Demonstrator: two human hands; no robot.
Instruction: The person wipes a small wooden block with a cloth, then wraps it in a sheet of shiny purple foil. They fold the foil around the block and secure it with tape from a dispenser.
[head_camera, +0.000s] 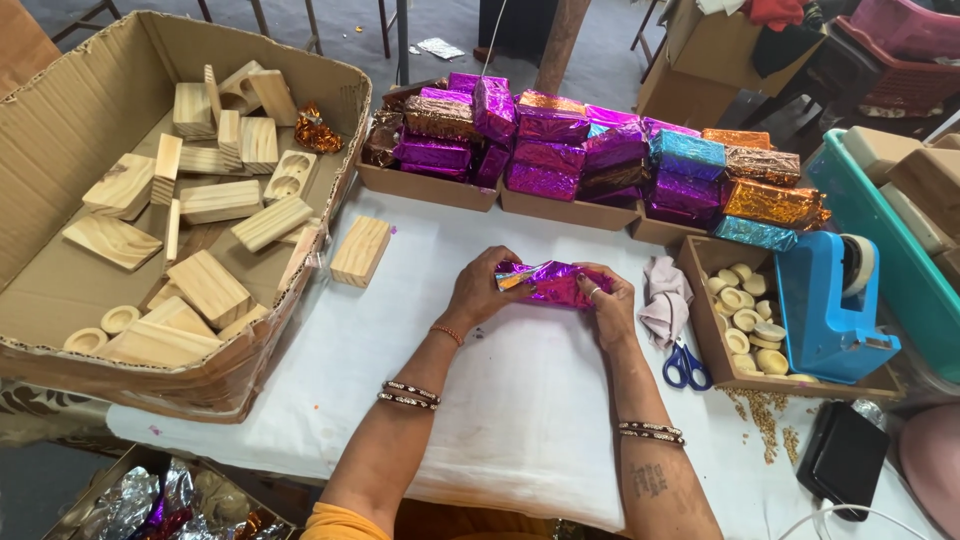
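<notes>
Foil-wrapped block (552, 283) — gripped at both ends by left hand (480, 292) and right hand (610, 308) | judged rigid inside, foil slippery, tear-prone — best held by its ends

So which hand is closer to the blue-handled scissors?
The right hand. It grips the purple foil-wrapped block just left of the blue-handled scissors; the left hand holds the block's far end.

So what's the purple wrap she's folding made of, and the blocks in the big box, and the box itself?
The purple wrap between the left hand and right hand looks like metallic foil: shiny and crinkled. The blocks look like bare, pale wood with visible grain. The big box seems plain brown cardboard with torn edges.
</notes>
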